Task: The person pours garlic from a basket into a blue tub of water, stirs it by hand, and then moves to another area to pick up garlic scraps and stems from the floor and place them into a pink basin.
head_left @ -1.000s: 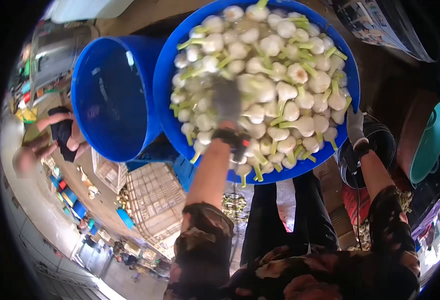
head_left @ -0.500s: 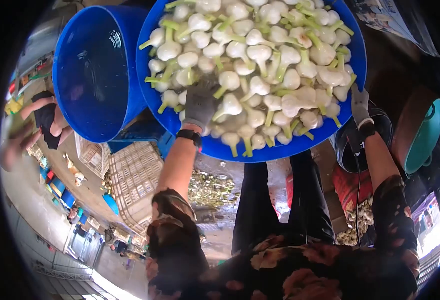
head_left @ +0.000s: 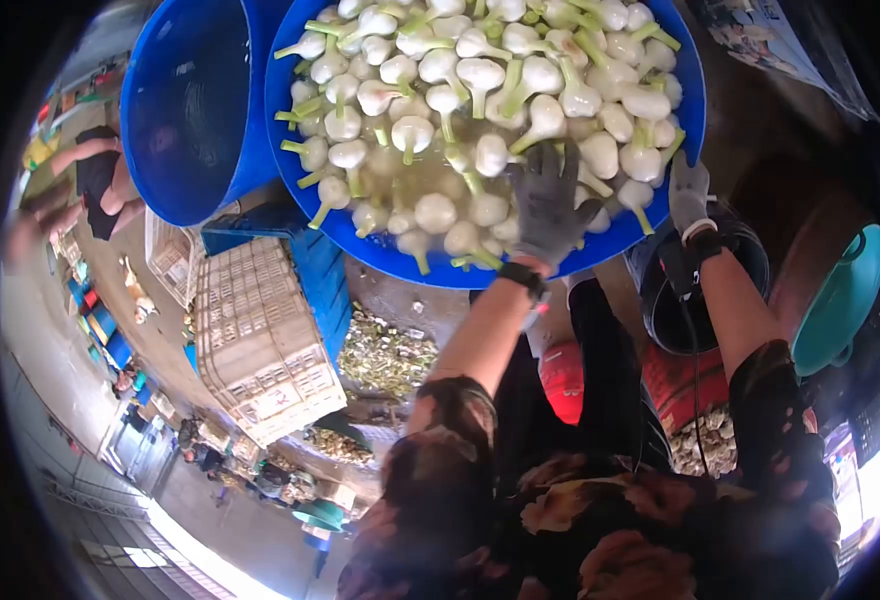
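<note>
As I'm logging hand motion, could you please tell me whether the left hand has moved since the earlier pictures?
Yes: against the blue garlic tub's rim, the left hand has moved rightward, closer to the right hand.

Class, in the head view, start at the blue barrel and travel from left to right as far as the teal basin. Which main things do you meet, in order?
Blue barrel → left gloved hand over the garlic → right gloved hand at the tub rim → teal basin.
</note>
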A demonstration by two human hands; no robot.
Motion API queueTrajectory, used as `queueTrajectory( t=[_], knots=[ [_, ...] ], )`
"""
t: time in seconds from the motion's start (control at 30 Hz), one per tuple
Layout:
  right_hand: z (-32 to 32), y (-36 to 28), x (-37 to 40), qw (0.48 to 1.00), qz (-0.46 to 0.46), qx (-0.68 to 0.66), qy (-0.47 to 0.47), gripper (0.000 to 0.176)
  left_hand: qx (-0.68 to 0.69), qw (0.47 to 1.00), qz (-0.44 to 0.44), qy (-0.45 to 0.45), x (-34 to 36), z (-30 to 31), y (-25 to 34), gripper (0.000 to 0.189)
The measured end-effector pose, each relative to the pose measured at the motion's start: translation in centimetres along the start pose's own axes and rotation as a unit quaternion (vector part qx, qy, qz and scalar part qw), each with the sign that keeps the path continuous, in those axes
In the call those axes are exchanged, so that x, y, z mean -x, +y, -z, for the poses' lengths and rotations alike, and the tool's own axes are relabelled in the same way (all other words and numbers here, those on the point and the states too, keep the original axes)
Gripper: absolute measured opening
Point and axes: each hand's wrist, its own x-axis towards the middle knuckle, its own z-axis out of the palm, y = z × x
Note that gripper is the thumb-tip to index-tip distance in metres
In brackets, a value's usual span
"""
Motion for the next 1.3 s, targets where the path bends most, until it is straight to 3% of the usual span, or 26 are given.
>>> queueTrajectory(
  t=[0.1,0.17,0.23,0.3,0.4,0.43,0.47,0.5,0.53,0.57,0.6,0.63,0.7,0.73,0.77,0.83,0.9,0.97,1.0,1.03,1.07,1.1,1.13,1.17,1.23,1.3],
  knots=[
    [0.8,-0.8,0.5,0.997,0.029,0.054,-0.037,0.034,0.007,0.983,-0.182,-0.003,2.6,-1.4,-7.7,0.071],
    [0.7,-1.5,0.2,0.998,-0.018,0.053,-0.026,0.033,0.026,0.997,-0.065,-0.031,4.5,3.8,-9.7,0.070],
    [0.5,-1.9,0.9,0.999,-0.025,0.031,-0.020,0.033,-0.173,0.979,-0.105,-0.004,6.2,8.3,-11.4,0.066],
    [0.3,-1.6,0.6,0.999,-0.020,0.023,-0.026,0.034,-0.168,0.985,-0.014,-0.024,6.8,8.2,-16.3,0.065],
    [0.3,-0.1,0.3,0.998,0.031,0.043,-0.030,0.034,-0.219,0.970,0.032,0.103,7.5,4.2,-16.0,0.057],
    [0.4,0.2,0.2,0.997,0.054,0.050,-0.026,0.034,-0.224,0.952,0.115,0.176,8.3,0.8,-14.9,0.062],
    [0.6,0.7,0.0,0.982,0.100,0.151,-0.053,0.035,0.007,0.956,0.167,0.242,9.6,-3.9,-15.8,0.069],
    [0.4,0.0,-0.2,0.990,0.001,0.135,-0.033,0.036,0.005,0.960,0.230,0.162,9.9,-6.8,-15.6,0.071],
    [0.3,-0.9,0.6,0.997,-0.016,0.069,-0.033,0.036,-0.006,0.955,0.287,0.074,10.2,-9.5,-15.3,0.073],
    [0.4,-1.9,1.4,0.999,-0.032,0.000,-0.034,0.036,-0.063,0.940,0.333,0.032,8.6,-8.7,-11.2,0.074],
    [0.6,-2.1,1.3,0.998,-0.011,0.046,-0.030,0.037,-0.120,0.920,0.374,-0.017,7.1,-7.8,-7.1,0.075],
    [0.7,-2.0,1.2,0.995,0.010,0.092,-0.022,0.037,0.020,0.908,0.403,0.114,5.0,-4.5,-0.6,0.079],
    [0.7,-1.3,0.8,0.993,0.018,0.118,-0.004,0.039,0.059,0.944,0.252,0.205,3.7,-5.7,1.0,0.082],
    [0.2,-0.7,0.4,0.995,0.010,0.097,0.001,0.041,0.123,0.944,0.235,0.195,2.0,-2.8,3.1,0.081],
    [0.2,-0.2,0.3,0.997,-0.001,0.081,0.003,0.043,0.100,0.957,0.155,0.224,1.0,-2.7,3.5,0.074],
    [0.9,-2.2,1.0,0.991,-0.059,0.113,-0.031,0.041,0.043,0.986,-0.057,0.148,-1.2,-1.5,5.2,0.069],
    [1.3,-4.1,1.7,0.990,-0.097,0.093,-0.030,0.039,-0.002,0.974,-0.225,0.021,-5.7,-0.5,7.2,0.070],
    [0.7,-2.7,1.0,0.996,-0.041,0.072,-0.022,0.036,-0.068,0.954,-0.284,-0.073,-10.8,-1.3,5.3,0.078],
    [0.6,-2.9,0.9,0.997,0.009,0.083,0.003,0.036,-0.093,0.951,-0.292,-0.041,-12.5,-1.1,4.9,0.080],
    [0.8,-2.4,1.4,0.994,0.047,0.096,0.024,0.036,-0.104,0.941,-0.281,-0.155,-14.7,0.5,4.3,0.080],
    [1.8,-2.4,1.7,0.992,0.040,0.106,-0.047,0.036,-0.085,0.959,-0.224,-0.154,-16.3,1.2,3.0,0.078],
    [1.7,-1.5,2.7,0.994,0.013,0.101,-0.037,0.036,-0.063,0.973,-0.166,-0.149,-17.8,1.9,1.6,0.077],
    [1.3,-1.6,2.1,0.995,0.007,0.094,-0.022,0.036,-0.132,0.953,-0.268,-0.052,-17.8,2.5,0.4,0.073],
    [1.0,-1.9,1.2,0.996,0.006,0.087,-0.006,0.036,-0.155,0.944,-0.291,-0.014,-17.7,2.6,-0.2,0.071],
    [1.1,-1.7,1.0,0.995,-0.023,0.100,-0.015,0.037,-0.153,0.959,-0.233,-0.042,-16.9,2.6,-1.1,0.071],
    [1.2,-1.9,1.0,0.994,-0.016,0.102,-0.023,0.037,-0.128,0.981,-0.138,0.043,-14.0,1.8,-2.6,0.063]
  ],
)
